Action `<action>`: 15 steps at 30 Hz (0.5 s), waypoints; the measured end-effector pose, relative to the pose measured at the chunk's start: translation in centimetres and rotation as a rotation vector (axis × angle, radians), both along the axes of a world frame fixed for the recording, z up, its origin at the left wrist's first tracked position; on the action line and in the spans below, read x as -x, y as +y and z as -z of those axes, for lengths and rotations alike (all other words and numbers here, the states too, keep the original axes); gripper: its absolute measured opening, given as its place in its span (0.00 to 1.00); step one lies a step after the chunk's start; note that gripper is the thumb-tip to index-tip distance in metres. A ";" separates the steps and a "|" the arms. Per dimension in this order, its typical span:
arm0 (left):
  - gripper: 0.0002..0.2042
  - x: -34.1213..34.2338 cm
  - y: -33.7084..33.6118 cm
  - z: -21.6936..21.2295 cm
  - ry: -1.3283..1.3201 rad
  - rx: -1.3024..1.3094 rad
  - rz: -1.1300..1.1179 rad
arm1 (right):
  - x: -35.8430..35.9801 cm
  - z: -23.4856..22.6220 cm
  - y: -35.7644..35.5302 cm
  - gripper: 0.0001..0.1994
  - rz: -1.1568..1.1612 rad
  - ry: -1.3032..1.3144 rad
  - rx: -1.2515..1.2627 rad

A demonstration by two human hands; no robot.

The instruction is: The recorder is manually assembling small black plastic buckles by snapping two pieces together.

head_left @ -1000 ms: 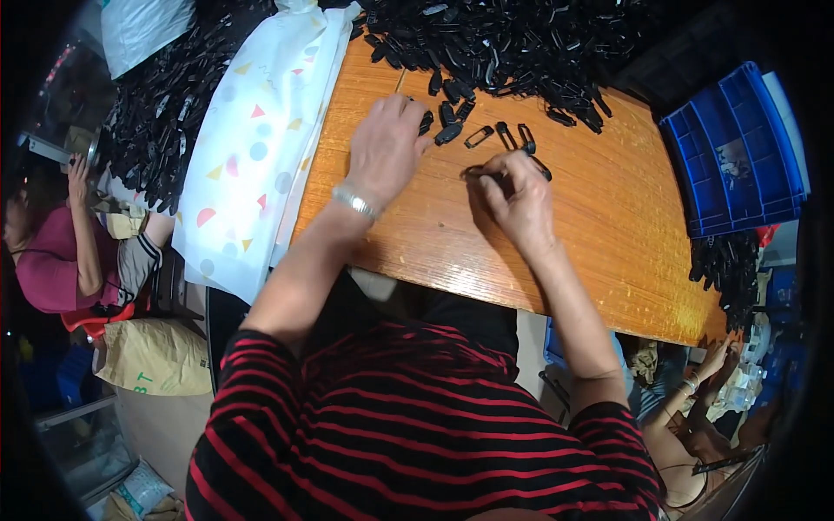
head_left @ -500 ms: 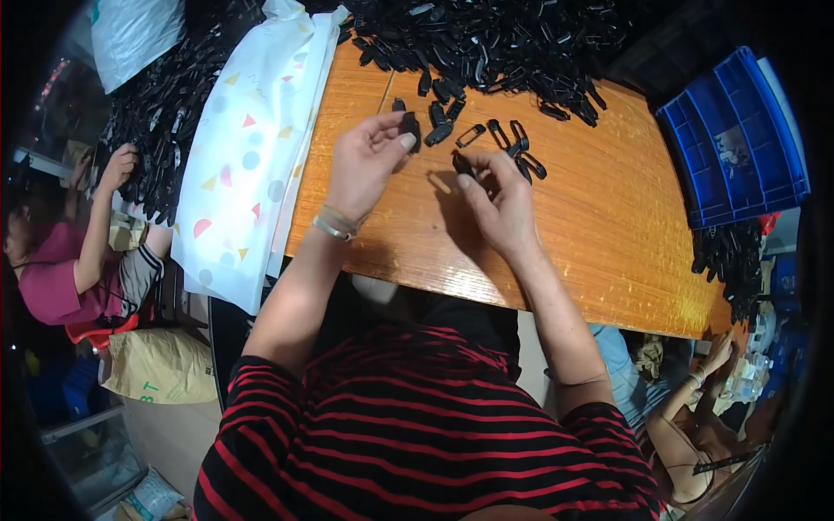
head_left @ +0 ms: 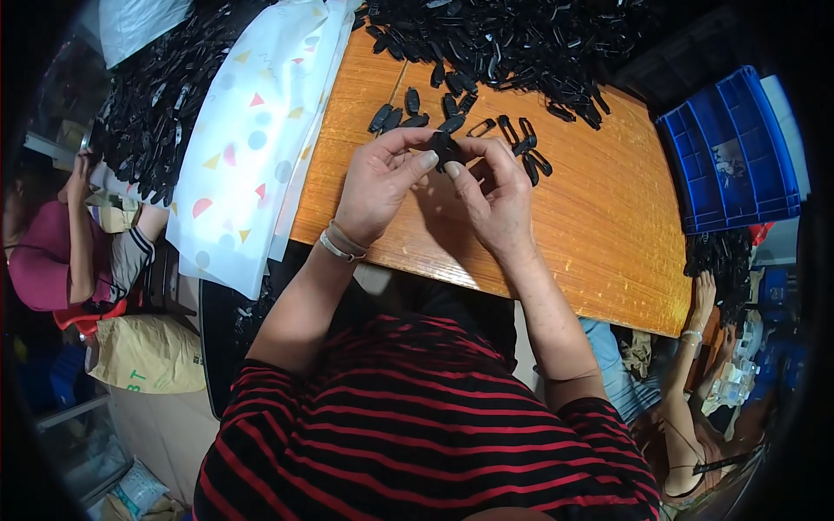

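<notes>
Over the wooden table [head_left: 599, 226], my left hand [head_left: 382, 184] and my right hand [head_left: 501, 187] meet at a small black plastic piece [head_left: 445, 150]. Thumb and fingers of both hands pinch it from either side, covering part of its shape. Just beyond the fingers lie several solid black oval pieces [head_left: 412, 101]. To the right of them, close to my right hand, are a few slim black oval frames [head_left: 509, 129] with open middles. A bracelet circles my left wrist.
A big heap of black plastic pieces [head_left: 521, 43] covers the table's far side. A blue crate [head_left: 738, 165] stands at the right, and a white patterned plastic sheet [head_left: 239, 165] hangs over the left edge. Other people's hands [head_left: 702, 300] work at both sides.
My left hand has moved right to meet my right hand at one black piece. More solid black pieces show on the table where the left hand was.
</notes>
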State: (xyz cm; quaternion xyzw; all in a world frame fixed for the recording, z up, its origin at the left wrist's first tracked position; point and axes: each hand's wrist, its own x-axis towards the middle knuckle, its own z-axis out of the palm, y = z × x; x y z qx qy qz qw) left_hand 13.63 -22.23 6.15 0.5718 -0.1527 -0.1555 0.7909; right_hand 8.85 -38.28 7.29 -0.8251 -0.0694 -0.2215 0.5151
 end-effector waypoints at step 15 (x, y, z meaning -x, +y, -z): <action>0.15 2.3 -1.6 1.0 -0.131 0.057 -0.114 | 1.2 1.3 0.7 0.13 0.074 -0.243 0.090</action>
